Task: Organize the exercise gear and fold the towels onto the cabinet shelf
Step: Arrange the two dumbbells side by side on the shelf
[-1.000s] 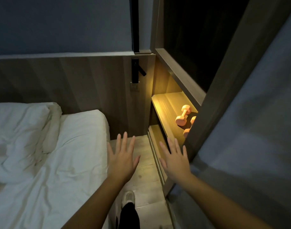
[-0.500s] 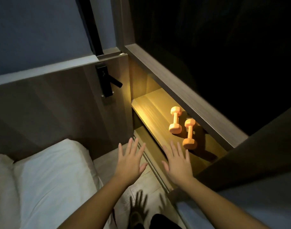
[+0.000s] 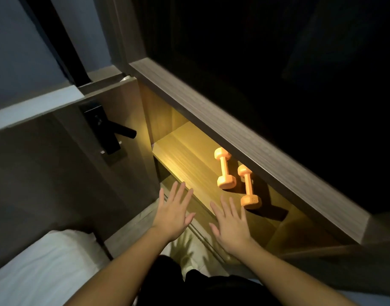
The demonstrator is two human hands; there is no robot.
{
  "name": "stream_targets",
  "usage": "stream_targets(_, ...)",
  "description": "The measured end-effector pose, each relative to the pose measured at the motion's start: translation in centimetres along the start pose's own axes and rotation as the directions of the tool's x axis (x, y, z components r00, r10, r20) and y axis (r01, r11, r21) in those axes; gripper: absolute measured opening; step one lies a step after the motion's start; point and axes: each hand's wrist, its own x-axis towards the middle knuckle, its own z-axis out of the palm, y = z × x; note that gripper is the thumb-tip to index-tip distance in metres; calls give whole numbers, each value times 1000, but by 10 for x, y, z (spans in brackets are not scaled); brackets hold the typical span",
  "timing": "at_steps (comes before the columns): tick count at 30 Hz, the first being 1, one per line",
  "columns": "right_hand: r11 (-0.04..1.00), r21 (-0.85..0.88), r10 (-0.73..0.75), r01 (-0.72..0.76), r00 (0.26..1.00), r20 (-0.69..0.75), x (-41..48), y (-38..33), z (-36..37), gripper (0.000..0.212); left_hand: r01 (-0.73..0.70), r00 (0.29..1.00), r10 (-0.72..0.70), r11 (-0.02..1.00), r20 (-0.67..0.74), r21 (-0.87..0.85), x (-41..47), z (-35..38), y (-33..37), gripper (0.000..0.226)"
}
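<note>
Orange gear, two pieces, sits on the lit cabinet shelf: far dumbbell and near dumbbell. They lie roughly parallel and just apart, tucked back under the overhanging wood ledge, probably to stay clear of the front edge.

Left hand and right hand are both flat with palms down and fingers straight and spread, holding nothing. They hover at the shelf's front edge. The right hand's fingertips are near the near dumbbell but not touching it.

Judgement: this is a reach toward the gear, with nothing sorted yet. No towels in view. White bed is lower left, and a black door handle sits on the panel beside the shelf.
</note>
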Motion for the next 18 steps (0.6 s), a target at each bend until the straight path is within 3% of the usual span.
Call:
stream_targets(5,989,39,145,-145,989,6,15,-15,5,66,-177,983,175,983,55,54,34,-8,-34,70)
stream_targets(12,927,130,365,-352,926,-93,63,-54,46,67,-422,904,408,900,130,107,96,28,-83,70)
stream_targets(18,853,171,518,-494,842,-149,89,-83,123,67,-534,844,535,835,31,133,114,103,-108,70)
